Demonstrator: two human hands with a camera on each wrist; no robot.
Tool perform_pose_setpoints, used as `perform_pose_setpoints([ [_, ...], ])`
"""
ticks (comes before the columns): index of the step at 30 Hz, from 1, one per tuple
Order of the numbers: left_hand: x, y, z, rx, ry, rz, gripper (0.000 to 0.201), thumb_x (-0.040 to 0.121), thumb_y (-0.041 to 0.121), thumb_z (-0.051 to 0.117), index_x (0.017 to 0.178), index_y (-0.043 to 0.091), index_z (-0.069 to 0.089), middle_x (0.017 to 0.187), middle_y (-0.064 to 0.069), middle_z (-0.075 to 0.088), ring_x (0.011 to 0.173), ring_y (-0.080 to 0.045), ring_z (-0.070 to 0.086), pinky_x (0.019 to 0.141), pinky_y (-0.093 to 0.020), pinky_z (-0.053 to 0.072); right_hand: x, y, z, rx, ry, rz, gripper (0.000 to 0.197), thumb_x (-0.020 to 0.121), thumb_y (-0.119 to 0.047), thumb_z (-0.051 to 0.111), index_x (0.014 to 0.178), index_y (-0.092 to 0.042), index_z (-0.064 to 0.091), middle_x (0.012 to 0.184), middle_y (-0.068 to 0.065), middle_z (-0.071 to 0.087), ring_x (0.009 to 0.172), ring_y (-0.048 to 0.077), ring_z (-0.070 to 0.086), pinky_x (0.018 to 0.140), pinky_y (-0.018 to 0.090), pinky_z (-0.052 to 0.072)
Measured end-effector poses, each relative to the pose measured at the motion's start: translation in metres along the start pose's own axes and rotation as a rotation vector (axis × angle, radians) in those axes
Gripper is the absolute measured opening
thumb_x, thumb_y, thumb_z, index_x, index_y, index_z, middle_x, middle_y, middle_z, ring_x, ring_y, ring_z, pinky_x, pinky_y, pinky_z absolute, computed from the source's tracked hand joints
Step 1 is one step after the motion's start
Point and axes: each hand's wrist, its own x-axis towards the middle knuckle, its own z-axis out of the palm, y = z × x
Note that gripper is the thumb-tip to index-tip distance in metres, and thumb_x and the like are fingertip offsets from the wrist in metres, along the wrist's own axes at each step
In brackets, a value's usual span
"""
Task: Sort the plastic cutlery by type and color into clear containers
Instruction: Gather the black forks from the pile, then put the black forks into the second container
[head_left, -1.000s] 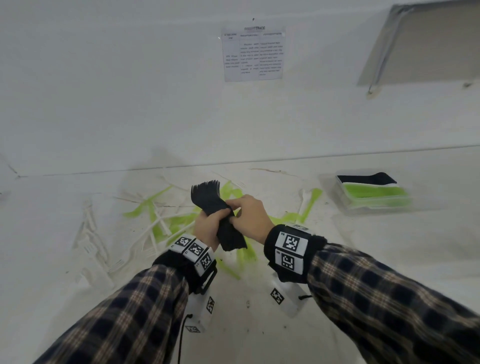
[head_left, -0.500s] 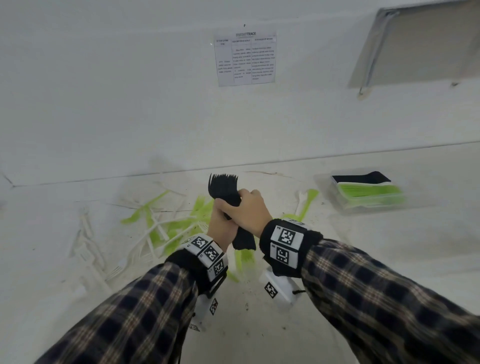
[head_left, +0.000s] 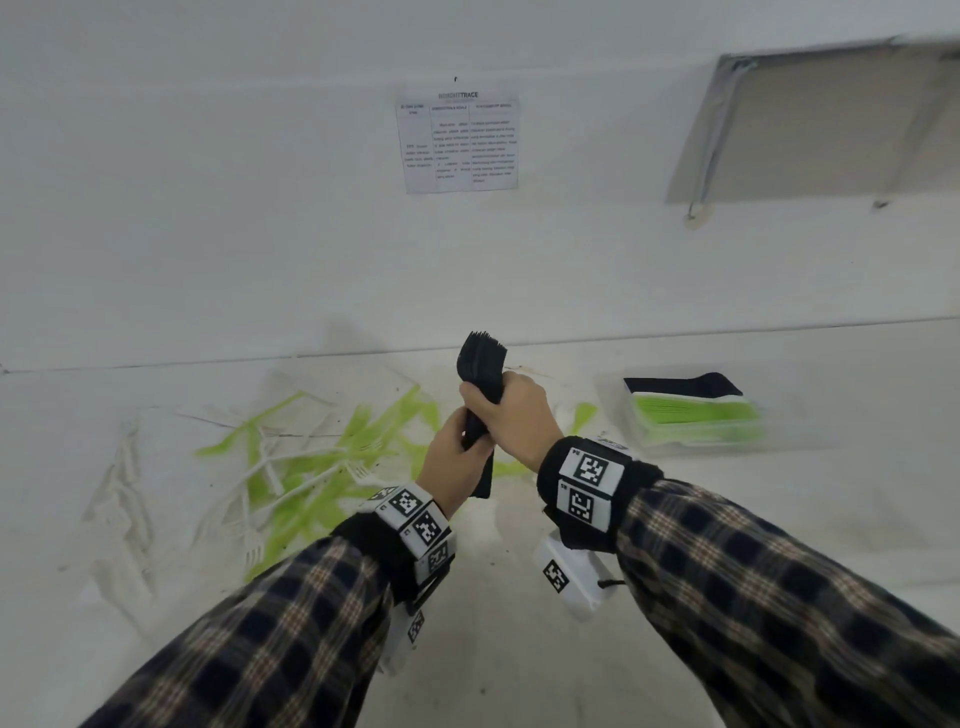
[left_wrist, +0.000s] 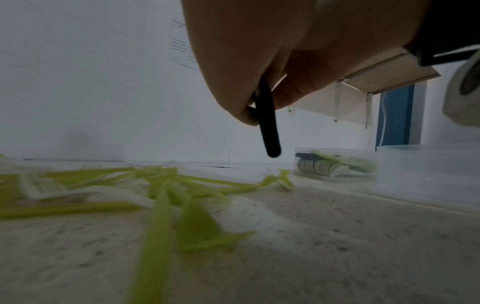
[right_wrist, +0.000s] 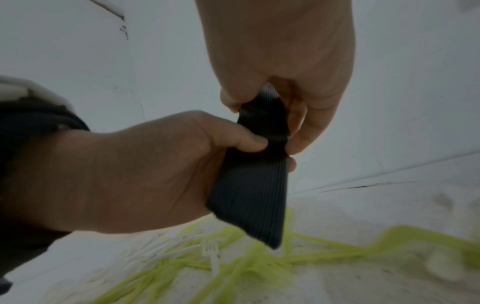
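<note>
**Both hands grip one stack of black forks**

A tight stack of black plastic forks (head_left: 480, 384) stands upright above the white worktop (head_left: 519, 649). The right hand (head_left: 514, 415) wraps its neck; the left hand (head_left: 452, 465) clasps the handles below. Beneath the grip lie loose green and white plastic cutlery (head_left: 311, 467); right of it, a clear plastic container (head_left: 691, 415).

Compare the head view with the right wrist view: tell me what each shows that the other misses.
Head only: the clear container at right holding black and green cutlery, the paper notice on the wall, and the fork tines fanned atop the black stack.

Right wrist only: the ribbed edges of the stacked handles.

Both: left hand and right hand gripping the stack above scattered green cutlery.
</note>
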Motion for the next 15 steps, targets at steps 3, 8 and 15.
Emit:
perform_pose_setpoints([
  [3,-0.001,0.005,0.017,-0.040,-0.023,-0.067,0.021,0.087,0.015,0.055,0.105,0.004,0.056,0.092,-0.017,0.064,0.078,-0.022,0.059,0.074,-0.038,0.047,-0.002,0.001,-0.016,0.017,0.013,-0.066,0.037,0.087,-0.035,0.059,0.060,-0.018,0.041,0.063,0.000,0.045,0.057,0.011,0.044,0.046,0.014,0.032],
  [8,-0.002,0.007,0.038,-0.034,0.021,-0.097,0.019,0.098,0.008,0.039,0.082,0.007,0.050,0.063,-0.006,0.051,0.046,-0.012,0.048,0.046,-0.021,0.041,-0.011,0.008,-0.031,0.052,-0.031,-0.096,0.025,0.085,-0.033,0.064,0.087,-0.009,0.060,0.083,0.003,0.057,0.075,0.016,0.053,0.066,0.027,0.044],
  [15,-0.004,0.016,0.074,-0.064,-0.091,0.009,0.032,0.089,0.001,0.057,0.120,0.007,0.049,0.090,-0.003,0.062,0.077,-0.012,0.059,0.066,-0.022,0.051,-0.016,0.019,-0.067,0.036,-0.107,-0.059,0.042,0.083,-0.025,0.068,0.121,-0.013,0.056,0.111,0.007,0.064,0.097,0.019,0.060,0.083,0.026,0.047],
])
